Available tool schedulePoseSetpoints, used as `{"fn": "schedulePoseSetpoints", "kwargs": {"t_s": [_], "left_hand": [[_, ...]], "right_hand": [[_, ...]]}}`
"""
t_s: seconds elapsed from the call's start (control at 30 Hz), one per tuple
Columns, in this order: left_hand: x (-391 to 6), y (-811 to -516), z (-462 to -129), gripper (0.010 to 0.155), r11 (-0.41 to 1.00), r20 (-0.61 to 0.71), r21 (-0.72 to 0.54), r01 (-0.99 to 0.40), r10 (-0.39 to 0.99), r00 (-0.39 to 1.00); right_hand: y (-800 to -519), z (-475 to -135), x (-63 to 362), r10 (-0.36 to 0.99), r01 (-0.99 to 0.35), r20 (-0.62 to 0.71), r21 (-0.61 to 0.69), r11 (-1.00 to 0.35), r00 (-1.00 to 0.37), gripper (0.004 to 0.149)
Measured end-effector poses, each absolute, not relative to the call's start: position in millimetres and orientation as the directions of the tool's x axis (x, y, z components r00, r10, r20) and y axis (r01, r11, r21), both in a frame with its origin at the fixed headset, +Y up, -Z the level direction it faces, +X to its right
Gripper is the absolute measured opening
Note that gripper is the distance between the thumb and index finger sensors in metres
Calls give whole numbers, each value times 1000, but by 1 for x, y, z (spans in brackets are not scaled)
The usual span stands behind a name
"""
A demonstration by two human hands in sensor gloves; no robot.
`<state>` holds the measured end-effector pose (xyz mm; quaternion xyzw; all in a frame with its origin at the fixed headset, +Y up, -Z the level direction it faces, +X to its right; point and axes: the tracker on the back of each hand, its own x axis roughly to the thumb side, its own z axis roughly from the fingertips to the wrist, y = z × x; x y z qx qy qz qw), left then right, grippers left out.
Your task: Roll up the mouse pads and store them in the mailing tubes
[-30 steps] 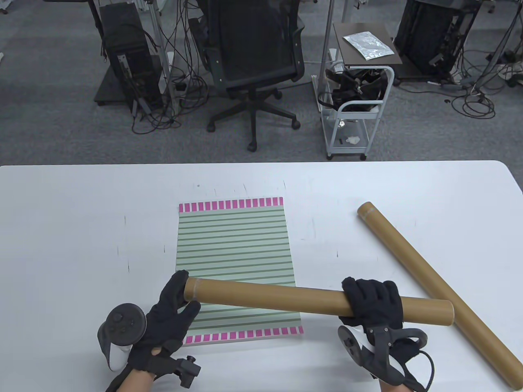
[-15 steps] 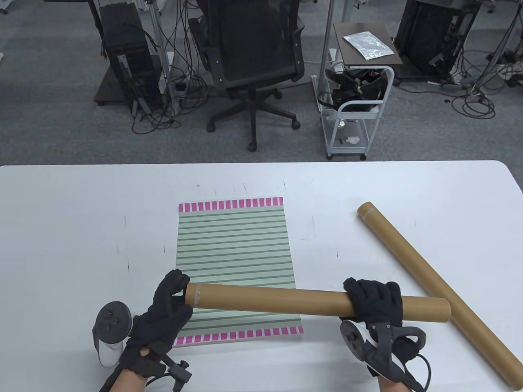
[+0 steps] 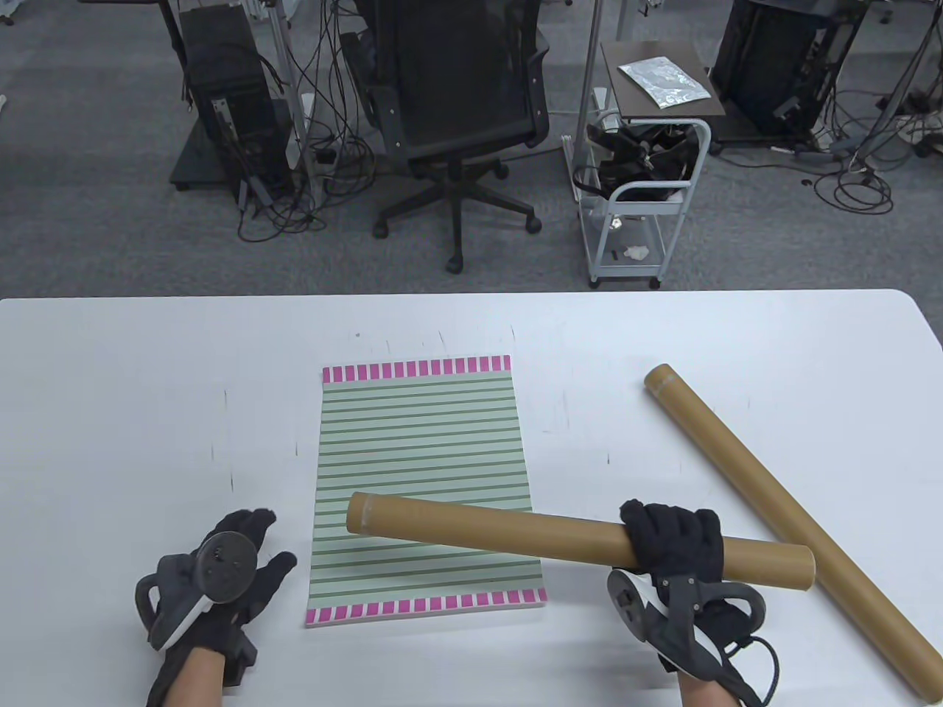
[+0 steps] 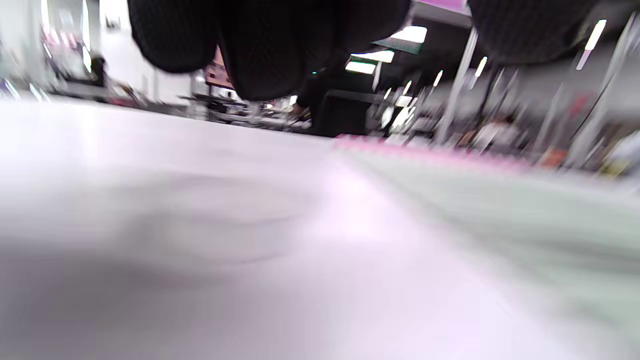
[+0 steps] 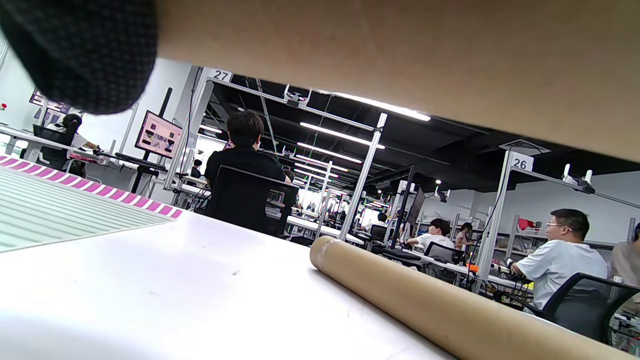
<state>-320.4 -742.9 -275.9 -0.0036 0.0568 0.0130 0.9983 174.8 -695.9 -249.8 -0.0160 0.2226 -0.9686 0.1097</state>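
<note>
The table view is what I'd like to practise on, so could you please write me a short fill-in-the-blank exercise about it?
1. The mailing tube held above the mouse pad is gripped by the ____ hand.
2. The left hand rests on the ____, holding nothing.
3. The mouse pad lies ____, not rolled.
4. The second tube lies on the table to the ____ of the pad.

Missing words: right; table; flat; right

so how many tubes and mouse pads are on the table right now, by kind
cardboard tubes: 2, one held in the right hand at, one lying on the table at
mouse pads: 1, the striped pad lying flat
total: 3
</note>
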Motion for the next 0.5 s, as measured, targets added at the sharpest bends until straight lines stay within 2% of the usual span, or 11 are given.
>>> {"fn": "schedulePoseSetpoints", "kwargs": {"t_s": [0.1, 0.27, 0.4, 0.5], "left_hand": [[-322, -752, -279, 73, 991, -154, -85, -101, 87, 984], [-321, -765, -285, 74, 975, -172, -219, 32, -70, 983], [-323, -764, -286, 64, 974, -193, -228, 16, -61, 979], [-317, -759, -287, 61, 971, -165, -239, 12, -53, 985]], "right_hand": [[-695, -249, 175, -247, 228, -12, -434, -872, -969, 70], [-697, -248, 173, -278, 252, -1, -426, -869, -961, 70], [-697, -249, 172, -280, 252, 5, -423, -870, -960, 70], [-699, -250, 172, -270, 242, 9, -416, -876, -963, 70]]}}
